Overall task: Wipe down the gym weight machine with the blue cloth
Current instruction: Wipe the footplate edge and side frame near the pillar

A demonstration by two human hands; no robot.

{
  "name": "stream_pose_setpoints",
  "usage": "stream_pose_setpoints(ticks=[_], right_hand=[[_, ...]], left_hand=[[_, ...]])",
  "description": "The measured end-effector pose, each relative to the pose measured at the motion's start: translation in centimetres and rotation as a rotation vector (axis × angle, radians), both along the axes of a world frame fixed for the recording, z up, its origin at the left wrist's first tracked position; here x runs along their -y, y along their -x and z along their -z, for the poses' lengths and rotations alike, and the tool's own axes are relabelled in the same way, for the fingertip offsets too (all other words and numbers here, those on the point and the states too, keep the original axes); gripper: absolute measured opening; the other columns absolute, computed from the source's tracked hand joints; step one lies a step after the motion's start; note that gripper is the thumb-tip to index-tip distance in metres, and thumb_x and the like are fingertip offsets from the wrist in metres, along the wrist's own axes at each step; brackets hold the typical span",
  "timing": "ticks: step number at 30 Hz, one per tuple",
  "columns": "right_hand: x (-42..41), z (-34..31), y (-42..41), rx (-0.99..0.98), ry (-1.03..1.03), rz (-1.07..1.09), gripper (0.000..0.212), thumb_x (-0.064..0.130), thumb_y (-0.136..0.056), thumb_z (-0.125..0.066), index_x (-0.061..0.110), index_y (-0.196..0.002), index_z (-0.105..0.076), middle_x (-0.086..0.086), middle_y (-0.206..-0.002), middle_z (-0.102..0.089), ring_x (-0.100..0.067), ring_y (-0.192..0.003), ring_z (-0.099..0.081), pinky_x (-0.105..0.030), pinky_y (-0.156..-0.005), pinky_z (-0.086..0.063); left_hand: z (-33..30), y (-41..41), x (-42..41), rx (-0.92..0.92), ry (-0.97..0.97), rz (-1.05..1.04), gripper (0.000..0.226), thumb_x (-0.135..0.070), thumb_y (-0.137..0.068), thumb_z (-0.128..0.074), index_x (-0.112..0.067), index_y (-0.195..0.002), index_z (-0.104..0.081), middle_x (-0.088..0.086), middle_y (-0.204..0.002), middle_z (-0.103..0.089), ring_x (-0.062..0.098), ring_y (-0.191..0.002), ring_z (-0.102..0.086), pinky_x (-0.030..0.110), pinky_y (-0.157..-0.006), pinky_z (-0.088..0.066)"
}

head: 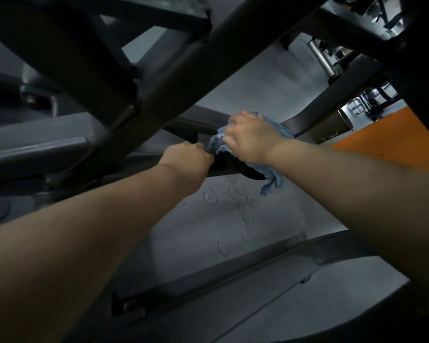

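The weight machine is a dark steel frame; a thick diagonal beam (pixel 183 70) crosses the upper middle and a low black bar (pixel 203 122) runs across the centre. My right hand (pixel 250 137) grips the bunched blue cloth (pixel 275 174) and presses it on that low bar, with a frayed tail of cloth hanging below. Just to its left, my left hand (pixel 191 157) grips the bar's near edge, fingers curled over it. Both forearms reach in from the bottom corners.
Grey rubber floor (pixel 233 219) with ring marks lies under the bar. A second dark frame rail (pixel 233 271) runs diagonally near the bottom. An orange floor strip (pixel 394 144) and chrome parts (pixel 320 58) of other equipment sit at the right and upper right.
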State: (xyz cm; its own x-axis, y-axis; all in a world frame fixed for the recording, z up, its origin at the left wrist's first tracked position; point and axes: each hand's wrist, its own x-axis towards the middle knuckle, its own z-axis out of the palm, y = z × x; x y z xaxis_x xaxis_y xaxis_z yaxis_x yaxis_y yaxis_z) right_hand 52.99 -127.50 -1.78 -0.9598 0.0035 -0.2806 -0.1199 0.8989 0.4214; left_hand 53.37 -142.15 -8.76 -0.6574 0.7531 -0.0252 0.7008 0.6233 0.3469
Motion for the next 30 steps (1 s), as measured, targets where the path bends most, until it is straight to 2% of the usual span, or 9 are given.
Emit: stream_pose_setpoints(ticks=[4, 10, 12, 15, 19, 21, 24, 28, 30], right_hand=[[0.3, -0.8, 2.7, 0.04, 0.009, 0.174, 0.027, 0.025, -0.097, -0.035, 0.014, -0.081, -0.054, -0.002, -0.081, -0.048, -0.025, -0.087, -0.045, -0.03, -0.075, -0.029], [-1.8, -1.4, 4.3, -0.135, 0.099, 0.394, 0.033, 0.026, -0.101, -0.03, 0.009, -0.104, -0.059, -0.019, -0.112, -0.057, -0.033, -0.104, -0.053, -0.033, -0.075, -0.036], [-3.3, -2.1, 4.1, -0.198, 0.142, 0.519, 0.038, 0.023, -0.103, -0.027, 0.004, -0.125, -0.052, -0.022, -0.127, -0.053, -0.035, -0.115, -0.051, -0.036, -0.088, -0.041], [-6.9, -3.7, 2.9, -0.162, 0.192, 0.681, 0.058, 0.047, -0.099, -0.035, 0.006, -0.139, -0.042, -0.017, -0.144, -0.041, -0.032, -0.131, -0.039, -0.033, -0.104, -0.032], [-6.1, -3.9, 1.2, -0.526, 0.268, 0.231, 0.052, 0.039, -0.092, -0.054, 0.007, -0.132, -0.047, -0.013, -0.135, -0.047, -0.027, -0.125, -0.043, -0.03, -0.103, -0.031], [-3.4, -2.9, 0.8, -0.298, 0.342, 0.059, 0.038, 0.034, -0.093, -0.054, 0.013, -0.125, -0.055, -0.006, -0.127, -0.053, -0.021, -0.119, -0.046, -0.026, -0.1, -0.033], [-0.8, -1.0, 1.6, 0.052, 0.102, 0.117, 0.035, 0.047, -0.092, -0.048, 0.025, -0.115, -0.062, 0.0, -0.12, -0.056, -0.023, -0.118, -0.044, -0.03, -0.093, -0.033], [-1.1, -1.2, 4.1, 0.078, 0.068, 0.356, 0.039, 0.053, -0.093, -0.042, 0.021, -0.103, -0.063, -0.001, -0.102, -0.06, -0.024, -0.106, -0.055, -0.032, -0.081, -0.041], [-2.2, -1.6, 4.3, 0.028, 0.159, 0.447, 0.049, 0.056, -0.095, -0.036, 0.021, -0.118, -0.061, -0.005, -0.123, -0.058, -0.026, -0.12, -0.05, -0.033, -0.093, -0.038]], left_hand=[[0.2, 0.2, 0.1, 0.034, 0.018, 0.008, 0.046, -0.011, -0.092, -0.049, -0.022, -0.135, -0.042, 0.007, -0.132, -0.043, 0.027, -0.114, -0.047, 0.033, -0.077, -0.04], [0.5, 0.3, 0.4, 0.061, 0.038, 0.033, 0.049, -0.011, -0.091, -0.049, -0.024, -0.138, -0.04, 0.006, -0.135, -0.04, 0.027, -0.116, -0.046, 0.036, -0.083, -0.044], [0.6, 0.3, 0.4, 0.056, 0.035, 0.036, 0.049, -0.011, -0.091, -0.048, -0.024, -0.138, -0.04, 0.006, -0.135, -0.04, 0.027, -0.116, -0.046, 0.036, -0.084, -0.044], [0.7, 0.3, 0.4, 0.042, 0.029, 0.035, 0.047, -0.011, -0.091, -0.047, -0.023, -0.136, -0.041, 0.006, -0.132, -0.042, 0.027, -0.113, -0.048, 0.036, -0.082, -0.045], [0.7, 0.3, 0.3, 0.017, 0.026, 0.038, 0.043, -0.013, -0.093, -0.045, -0.021, -0.135, -0.043, 0.007, -0.128, -0.044, 0.026, -0.108, -0.051, 0.033, -0.075, -0.041], [0.7, 0.4, 0.2, 0.012, 0.034, 0.039, 0.042, -0.013, -0.093, -0.045, -0.021, -0.134, -0.044, 0.007, -0.127, -0.045, 0.026, -0.106, -0.051, 0.032, -0.071, -0.04], [0.5, 0.4, 0.1, 0.029, 0.039, 0.043, 0.044, -0.014, -0.092, -0.048, -0.022, -0.135, -0.043, 0.007, -0.127, -0.044, 0.026, -0.107, -0.051, 0.031, -0.071, -0.038], [0.6, 0.2, 0.3, 0.053, 0.04, 0.038, 0.047, -0.012, -0.091, -0.048, -0.023, -0.137, -0.04, 0.006, -0.13, -0.042, 0.027, -0.113, -0.048, 0.034, -0.078, -0.042], [0.7, 0.2, 0.4, 0.055, 0.038, 0.047, 0.049, -0.012, -0.092, -0.048, -0.024, -0.138, -0.039, 0.006, -0.133, -0.04, 0.027, -0.116, -0.046, 0.035, -0.081, -0.043]])
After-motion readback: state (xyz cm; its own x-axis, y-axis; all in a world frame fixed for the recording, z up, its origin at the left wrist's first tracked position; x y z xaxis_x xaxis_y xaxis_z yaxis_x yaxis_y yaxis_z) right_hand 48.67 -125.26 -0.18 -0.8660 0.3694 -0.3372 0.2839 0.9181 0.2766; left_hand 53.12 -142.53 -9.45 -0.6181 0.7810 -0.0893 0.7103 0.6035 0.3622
